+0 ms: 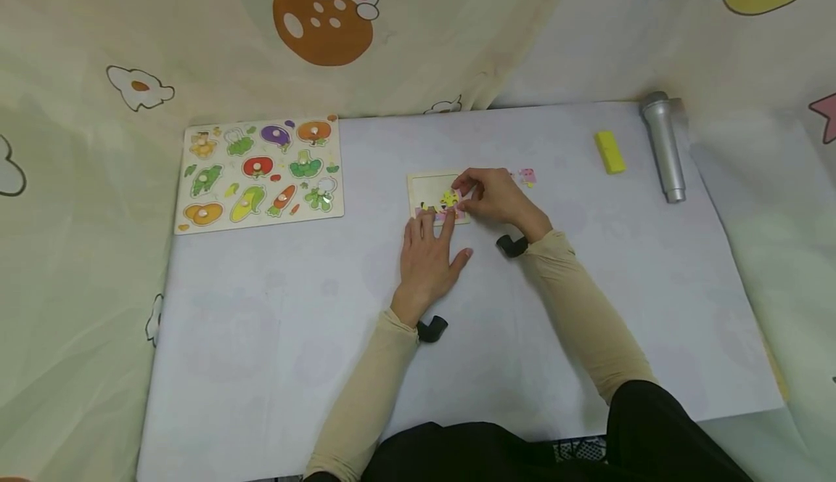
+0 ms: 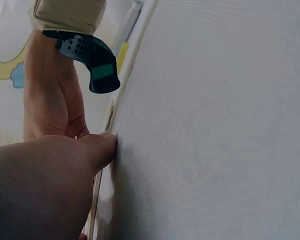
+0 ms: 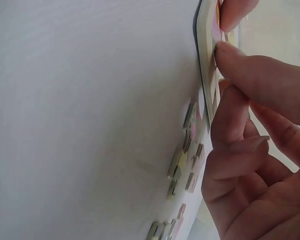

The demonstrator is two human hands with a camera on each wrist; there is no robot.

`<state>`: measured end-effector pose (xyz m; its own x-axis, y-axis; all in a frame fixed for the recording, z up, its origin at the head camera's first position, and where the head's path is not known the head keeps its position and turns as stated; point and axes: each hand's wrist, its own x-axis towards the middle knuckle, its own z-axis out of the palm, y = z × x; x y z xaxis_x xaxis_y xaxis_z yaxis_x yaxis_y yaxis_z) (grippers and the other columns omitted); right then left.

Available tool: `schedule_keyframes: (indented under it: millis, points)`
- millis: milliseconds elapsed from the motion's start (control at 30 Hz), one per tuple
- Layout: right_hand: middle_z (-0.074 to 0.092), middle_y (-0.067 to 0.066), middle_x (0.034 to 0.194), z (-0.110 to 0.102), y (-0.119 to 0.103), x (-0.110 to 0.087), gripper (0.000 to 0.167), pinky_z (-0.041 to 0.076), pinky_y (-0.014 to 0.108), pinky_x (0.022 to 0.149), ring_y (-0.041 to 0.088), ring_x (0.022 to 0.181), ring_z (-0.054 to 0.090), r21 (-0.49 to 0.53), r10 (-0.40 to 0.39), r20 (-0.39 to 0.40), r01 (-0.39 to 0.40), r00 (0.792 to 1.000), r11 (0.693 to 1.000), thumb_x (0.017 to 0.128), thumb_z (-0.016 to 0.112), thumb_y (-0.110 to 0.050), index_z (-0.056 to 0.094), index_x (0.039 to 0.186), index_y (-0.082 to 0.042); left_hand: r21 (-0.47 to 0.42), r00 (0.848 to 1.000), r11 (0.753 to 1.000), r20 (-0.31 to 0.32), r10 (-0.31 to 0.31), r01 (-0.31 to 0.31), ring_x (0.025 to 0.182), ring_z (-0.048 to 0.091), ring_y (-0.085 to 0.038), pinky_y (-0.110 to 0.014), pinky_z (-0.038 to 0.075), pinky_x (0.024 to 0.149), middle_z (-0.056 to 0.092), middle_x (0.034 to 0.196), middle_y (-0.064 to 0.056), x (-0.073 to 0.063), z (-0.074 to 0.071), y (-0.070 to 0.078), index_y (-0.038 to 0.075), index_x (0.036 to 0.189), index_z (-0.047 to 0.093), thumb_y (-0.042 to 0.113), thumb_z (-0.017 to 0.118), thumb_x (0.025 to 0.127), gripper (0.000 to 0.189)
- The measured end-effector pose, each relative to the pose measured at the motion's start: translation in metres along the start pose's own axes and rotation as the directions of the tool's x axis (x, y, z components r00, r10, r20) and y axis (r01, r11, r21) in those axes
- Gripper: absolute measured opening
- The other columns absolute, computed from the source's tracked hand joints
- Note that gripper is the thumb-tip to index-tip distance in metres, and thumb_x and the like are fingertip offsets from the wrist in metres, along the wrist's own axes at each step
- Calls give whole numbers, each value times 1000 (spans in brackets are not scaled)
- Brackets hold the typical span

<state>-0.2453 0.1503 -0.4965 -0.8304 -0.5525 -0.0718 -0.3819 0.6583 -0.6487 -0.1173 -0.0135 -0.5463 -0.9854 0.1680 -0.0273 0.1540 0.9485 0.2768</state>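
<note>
Thumb and forefinger of my right hand (image 1: 499, 195) touch the puzzle tray (image 1: 429, 185); whether pinching, I cannot tell. My left hand (image 1: 427, 260), fingers straight, meets its near edge. Toward the desk's (image 1: 294, 358) far edge, the tray looks part-done: near side filled, far-left corner bare, loose pieces (image 1: 527, 176) rightward.

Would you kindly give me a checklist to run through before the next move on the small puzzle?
Square cream puzzle tray flat on the white tabletop: ok.
Bare left hand at the tray's near edge: ok.
Bare right hand pinching a piece at the tray's right side: cannot tell.
Tray filled: not ok, its far part is bare.
Loose multicoloured jigsaw pieces within view, right of the tray: ok.
Yellow rectangular block and grey cylindrical microphone away from the tray: ok.
</note>
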Motion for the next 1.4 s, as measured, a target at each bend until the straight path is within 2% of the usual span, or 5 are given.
schedule_keyframes:
  millis: [300, 500, 700, 900, 1400]
  points:
    - [77, 16, 108, -22, 18, -16, 37, 51, 32, 78, 30, 88, 69, 43, 18, -94, -14, 995, 999, 87, 88, -9, 75, 122, -3, -13, 1000, 1000, 8, 4, -4, 155, 23, -35, -49, 16, 133, 32, 160, -19, 0, -2, 1, 21, 170, 27, 62, 54, 104, 82]
    - [75, 15, 116, -44, 43, -39, 36, 43, 23, 75, 24, 89, 64, 72, 119, -151, -109, 981, 991, 92, 83, -9, 73, 126, -6, -37, 1000, 999, 17, -1, 2, 155, 21, -35, -50, 14, 133, 31, 161, -19, -2, -3, 0, 20, 170, 26, 61, 55, 105, 82]
    - [72, 15, 126, -61, 70, -62, 35, 42, 22, 76, 19, 93, 60, 104, 207, -144, -193, 968, 976, 97, 79, -16, 71, 131, -9, -44, 1000, 999, 8, -3, 4, 155, 21, -35, -50, 14, 133, 31, 160, -19, -2, -2, 0, 19, 170, 28, 59, 57, 105, 82]
    - [71, 14, 127, -66, 91, -79, 34, 43, 23, 81, 24, 98, 61, 95, 254, -140, -243, 957, 965, 98, 77, -16, 69, 131, -9, -43, 1000, 999, 3, 0, 0, 155, 20, -35, -50, 14, 133, 32, 160, -19, -2, -2, 1, 19, 170, 28, 59, 57, 105, 81]
    - [70, 18, 115, -64, 103, -80, 36, 43, 31, 80, 28, 96, 60, 20, 268, -103, -267, 958, 963, 97, 79, -19, 71, 131, -10, -53, 1000, 999, 15, 1, 0, 155, 21, -34, -51, 14, 133, 29, 163, -18, -3, -4, 2, 18, 168, 30, 59, 57, 104, 81]
